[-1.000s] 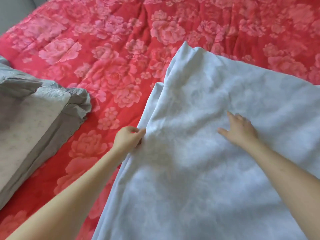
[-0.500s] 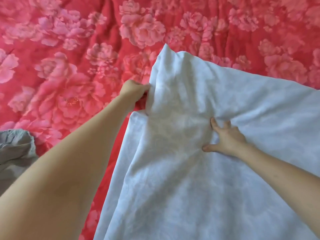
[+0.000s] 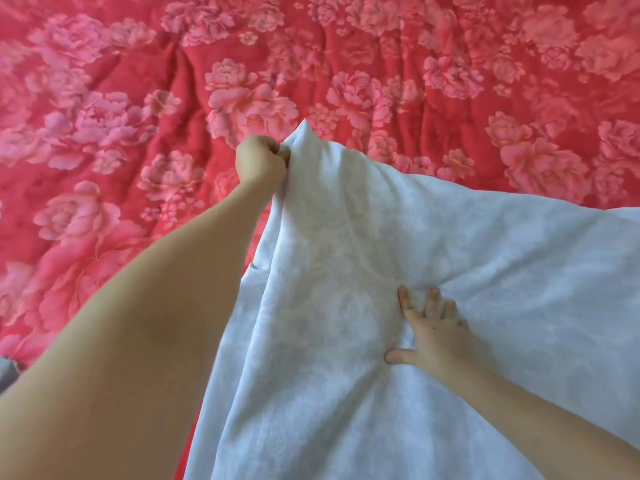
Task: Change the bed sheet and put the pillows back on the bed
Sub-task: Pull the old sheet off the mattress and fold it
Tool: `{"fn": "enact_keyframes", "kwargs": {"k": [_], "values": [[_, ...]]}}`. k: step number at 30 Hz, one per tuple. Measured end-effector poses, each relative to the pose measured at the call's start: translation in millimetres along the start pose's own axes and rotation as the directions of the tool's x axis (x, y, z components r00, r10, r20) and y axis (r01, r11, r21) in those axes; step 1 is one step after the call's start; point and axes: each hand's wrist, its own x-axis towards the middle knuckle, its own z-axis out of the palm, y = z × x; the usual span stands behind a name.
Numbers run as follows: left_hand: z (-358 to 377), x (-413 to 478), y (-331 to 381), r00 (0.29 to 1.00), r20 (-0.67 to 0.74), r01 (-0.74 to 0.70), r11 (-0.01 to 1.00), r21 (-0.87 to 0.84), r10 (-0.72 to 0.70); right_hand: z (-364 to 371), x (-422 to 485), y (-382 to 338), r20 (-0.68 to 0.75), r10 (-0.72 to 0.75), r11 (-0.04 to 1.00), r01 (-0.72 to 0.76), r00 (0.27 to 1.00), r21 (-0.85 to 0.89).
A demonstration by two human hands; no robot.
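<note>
White sheet (image 3: pixel 485 271) drawn farther across the red floral bed (image 3: pixel 138 133).
The grey pillow (image 3: pixel 5 370), plain half a second ago, is now a sliver at the frame's edge. The left hand (image 3: pixel 259 161), arm outstretched, has carried the sheet's corner farther over the bed, its grip a tight fist on the cloth. The right hand (image 3: pixel 434 336) sits lower than before, fingers spread flat, pressing the sheet.

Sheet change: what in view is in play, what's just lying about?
In play: white sheet, left hand gripping its edge, right hand pressing on it, red floral bedding underneath.
Lying about: grey fabric sliver at lower-left edge, too little showing to identify.
</note>
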Motion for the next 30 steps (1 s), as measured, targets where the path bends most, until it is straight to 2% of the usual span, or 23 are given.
{"fn": "enact_keyframes", "kwargs": {"k": [2, 4, 6, 8, 11, 22, 27, 29, 30], "values": [[2, -4, -25, 0.999, 0.035, -0.048, 0.966, 0.254, 0.040, 1, 0, -1, 0.013, 0.005, 1.000, -0.005, 1.000, 0.000], [-11, -7, -67, 0.991, 0.033, -0.130, 0.853, 0.506, 0.131, 1, 0, -1, 0.035, 0.001, 1.000, -0.001, 0.999, 0.005], [-36, -5, -107, 0.982, 0.072, -0.180, 0.744, 0.643, 0.175, 1, 0, -2, 0.044, 0.001, 1.000, -0.001, 0.999, -0.008], [-55, -2, -137, 0.981, 0.122, -0.191, 0.672, 0.716, 0.150, 1, 0, -3, 0.055, 0.010, 0.999, -0.008, 0.998, -0.036], [-59, -4, -158, 0.982, 0.157, -0.187, 0.655, 0.732, 0.106, -3, -1, -4, 0.080, 0.022, 0.997, -0.016, 0.997, -0.077], [-48, -10, -162, 0.974, 0.071, -0.206, 0.705, 0.679, 0.216, -10, -4, -9, 0.102, 0.055, 0.992, -0.043, 0.993, -0.117], [-48, -7, -162, 0.972, 0.059, -0.207, 0.718, 0.665, 0.226, -20, -7, -11, 0.166, 0.060, 0.994, -0.043, 0.984, -0.102], [-50, -5, -163, 0.972, 0.049, -0.203, 0.724, 0.659, 0.228, -42, -10, -16, 0.223, 0.084, 0.995, -0.068, 0.971, -0.076], [-51, -4, -164, 0.973, 0.043, -0.200, 0.726, 0.658, 0.229, -61, -9, -21, 0.193, 0.085, 0.996, -0.080, 0.978, -0.034]]}}
